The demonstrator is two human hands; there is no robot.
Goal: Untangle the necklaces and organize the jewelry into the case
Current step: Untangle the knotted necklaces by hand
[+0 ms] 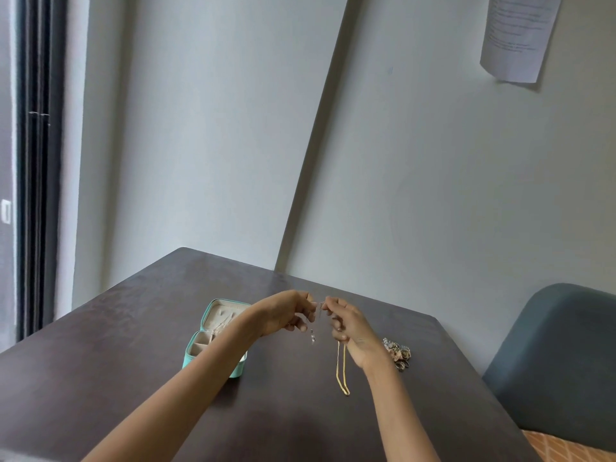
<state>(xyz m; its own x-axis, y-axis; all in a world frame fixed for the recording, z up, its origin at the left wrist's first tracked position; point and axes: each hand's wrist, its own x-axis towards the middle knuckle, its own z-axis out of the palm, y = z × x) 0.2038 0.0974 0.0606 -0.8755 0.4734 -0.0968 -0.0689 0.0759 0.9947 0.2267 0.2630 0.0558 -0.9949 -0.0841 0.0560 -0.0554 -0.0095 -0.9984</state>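
Both hands are raised above the dark table (133, 345), fingertips almost meeting. My left hand (283, 313) and my right hand (346, 325) each pinch a thin silver necklace (313, 335), whose pendant dangles between them. A gold chain (342, 371) hangs from under my right hand, which seems to hold it too, and its lower loop reaches the table. An open teal jewelry case (213, 331) with a beige lining stands left of the hands, partly hidden by my left forearm. A small heap of rings and earrings (398, 353) lies right of my right wrist.
The table stands in a corner against grey walls. A grey-blue chair back (560, 361) stands at the right edge. A sheet of paper (518, 35) hangs on the right wall. A dark window frame (36, 161) runs down the left side.
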